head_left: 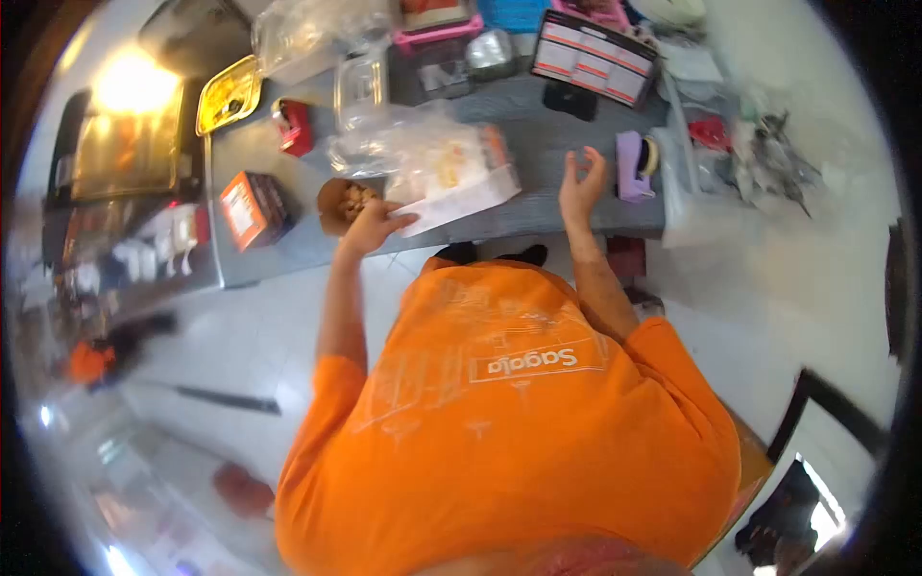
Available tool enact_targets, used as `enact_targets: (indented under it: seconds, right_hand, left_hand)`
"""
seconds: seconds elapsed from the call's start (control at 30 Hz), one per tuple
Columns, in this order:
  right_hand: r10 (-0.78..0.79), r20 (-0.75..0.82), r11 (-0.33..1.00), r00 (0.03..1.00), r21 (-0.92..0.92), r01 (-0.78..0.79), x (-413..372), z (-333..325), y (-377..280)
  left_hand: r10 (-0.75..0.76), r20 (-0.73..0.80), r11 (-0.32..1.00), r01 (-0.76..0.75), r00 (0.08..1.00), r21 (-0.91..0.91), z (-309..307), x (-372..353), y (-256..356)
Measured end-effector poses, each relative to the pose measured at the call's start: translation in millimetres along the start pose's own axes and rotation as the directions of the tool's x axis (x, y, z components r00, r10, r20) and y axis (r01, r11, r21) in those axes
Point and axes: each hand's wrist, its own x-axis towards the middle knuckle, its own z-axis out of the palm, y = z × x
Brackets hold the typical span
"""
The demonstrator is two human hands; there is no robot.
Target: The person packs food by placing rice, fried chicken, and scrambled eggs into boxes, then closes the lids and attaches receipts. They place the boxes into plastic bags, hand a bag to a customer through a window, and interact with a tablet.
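My left hand (370,228) is closed on the left end of a long white paper strip (466,202), beside a brown paper container (333,206) of small brown pieces. Behind the strip lies clear plastic packaging (370,149) with a white and yellow item (449,165) in it. Over the table's right part, my right hand (583,187) is raised with its fingers apart and nothing between them. A purple tape dispenser (634,166) stands to its right.
An orange and black box (252,211), a red box (294,127) and a yellow tray (229,94) are on the grey table (307,240) at left. Behind are clear containers (361,88), a labelled black-framed board (594,60) and a silver bowl (491,53). Plastic bags (715,182) lie at right.
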Motion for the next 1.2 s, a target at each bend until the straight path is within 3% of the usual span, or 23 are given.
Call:
enact_targets:
  seconds: [0.03,0.1,0.13,0.2,0.23,0.3,0.37,0.43,0.47,0.57,0.6,0.63,0.67,0.7,0.77,0.8,0.87,0.9,0.93,0.97,1.0,1.07,1.2]
  right_hand:
    - [0.004,-0.035,1.0,0.999,-0.028,-0.005,8,-27,5]
    - [-0.38,-0.377,0.814,0.845,-0.57,0.112,24,-83,20]
    - [-0.381,-0.387,0.808,0.84,-0.581,0.099,38,-106,46]
    - [0.154,-0.211,0.9,0.965,-0.372,-0.225,68,-132,106]
    - [0.152,-0.209,0.901,0.966,-0.373,-0.223,71,-138,99]
    - [0.623,0.17,0.772,0.763,0.024,-0.635,82,-148,89]
    - [0.649,0.236,0.701,0.723,0.182,-0.689,77,-149,98]
    - [0.587,0.264,0.397,0.765,0.73,-0.557,62,-155,105]
    - [0.582,0.276,0.4,0.765,0.722,-0.565,56,-155,113]
    - [0.455,0.289,0.628,0.842,0.566,-0.534,38,-162,162]
    - [0.394,0.021,0.919,0.919,0.006,-0.394,40,-159,170]
    - [0.163,-0.141,0.772,0.976,-0.598,-0.215,38,-153,163]
    - [0.528,-0.179,0.82,0.83,-0.147,-0.553,36,-148,154]
    - [0.526,-0.195,0.822,0.828,-0.134,-0.553,28,-140,138]
    - [0.717,0.233,0.472,0.656,0.53,-0.705,-7,-116,90]
    - [0.641,0.402,0.341,0.654,0.613,-0.712,-29,-100,57]
    - [0.246,0.722,0.073,0.646,0.651,-0.756,-90,-62,16]
    - [-0.01,0.798,0.195,0.602,0.593,-0.782,-123,-36,-6]
    - [-0.073,0.896,0.108,0.437,0.443,-0.89,-149,-7,-18]
    - [-0.216,0.884,0.385,0.415,0.468,-0.796,-169,19,-50]
    - [-0.207,0.911,0.458,0.357,0.413,-0.787,-185,45,-66]
    - [0.323,0.855,0.261,0.405,0.331,-0.907,-212,92,-126]
    - [0.581,0.648,0.19,0.492,0.48,-0.856,-228,131,-133]
  left_hand:
    - [0.024,0.038,1.0,-0.023,0.999,-0.006,2,2,-6]
    - [-0.041,-0.007,0.993,0.04,0.999,-0.115,3,3,-15]
    - [-0.031,0.013,0.993,0.032,0.999,-0.116,5,5,-16]
    - [-0.068,0.031,0.979,0.073,0.997,-0.189,6,3,-17]
    - [-0.069,0.029,0.979,0.074,0.997,-0.191,6,2,-18]
    - [-0.087,0.059,0.966,0.099,0.994,-0.239,5,0,-18]
    - [-0.116,0.044,0.953,0.124,0.992,-0.276,4,-3,-16]
    - [-0.141,0.03,0.938,0.144,0.99,-0.316,2,-3,-16]
    - [-0.151,0.026,0.922,0.15,0.988,-0.357,3,-3,-19]
    - [-0.177,0.038,0.902,0.178,0.983,-0.393,1,-1,-19]
    - [-0.172,0.055,0.906,0.18,0.984,-0.382,0,-1,-18]
    - [-0.175,0.061,0.91,0.185,0.983,-0.372,-2,-1,-23]
    - [-0.143,0.118,0.895,0.18,0.983,-0.408,-5,2,-28]
    - [-0.102,0.175,0.88,0.171,0.979,-0.444,-9,9,-32]
    - [-0.087,0.204,0.887,0.169,0.975,-0.43,-15,10,-28]
    - [-0.109,0.233,0.88,0.203,0.966,-0.429,-15,13,-28]
    - [-0.12,0.279,0.876,0.234,0.953,-0.422,-15,15,-30]
    - [-0.116,0.302,0.838,0.257,0.946,-0.481,-14,14,-29]
    - [-0.113,0.325,0.795,0.282,0.939,-0.537,-15,13,-27]
    - [-0.105,0.339,0.799,0.282,0.935,-0.532,-15,13,-24]
    - [-0.115,0.355,0.77,0.309,0.928,-0.558,-15,14,-21]
    - [0.016,0.402,0.711,0.272,0.916,-0.649,-13,19,-32]
    - [-0.01,0.436,0.869,0.223,0.9,-0.441,-25,20,-20]
